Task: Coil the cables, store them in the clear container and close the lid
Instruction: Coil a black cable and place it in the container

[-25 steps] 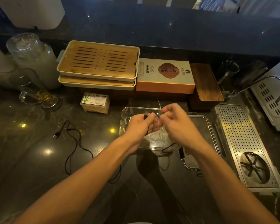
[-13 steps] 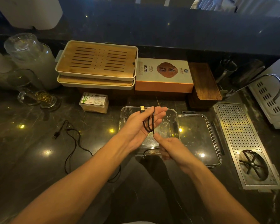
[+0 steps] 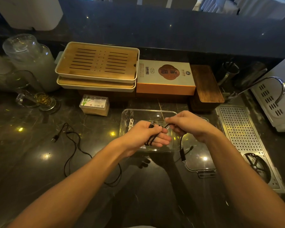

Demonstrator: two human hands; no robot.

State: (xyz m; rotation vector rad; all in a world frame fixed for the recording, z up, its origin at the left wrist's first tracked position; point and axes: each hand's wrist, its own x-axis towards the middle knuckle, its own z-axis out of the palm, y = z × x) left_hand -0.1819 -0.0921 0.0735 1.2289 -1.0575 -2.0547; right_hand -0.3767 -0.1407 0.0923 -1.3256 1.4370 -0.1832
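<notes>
**Inspection: cable being wound over the open container, centre of frame**

We begin at the left hand (image 3: 145, 137): its fingers (image 3: 163, 139) lie extended and close together, serving as a former, with several turns of the black cable (image 3: 152, 139) wrapped around them. The thumb appears to pin one plug end against the hand near the top of the wrap. The right hand (image 3: 191, 125), immediately right of it, has its fingers curled shut on the same cable, evidently feeding the next turn across. From that hand the free tail drops to a plug (image 3: 182, 154) hanging at lower right of centre.

Both hands work directly above the clear container (image 3: 124, 116), which sits open on the dark counter (image 3: 23, 162); we judge this position chosen so the finished coil can go straight in. A white cable (image 3: 130, 125) already lies in the container's left part. The lid (image 3: 202, 168) rests flat on the counter just right of the container, partly beneath the right wrist, within reach for closing.

A second black cable (image 3: 72, 145) sprawls uncoiled at left of centre, well apart from the container. We assess the task as partly done: one cable stored, one in winding, one untouched, lid off.
</notes>
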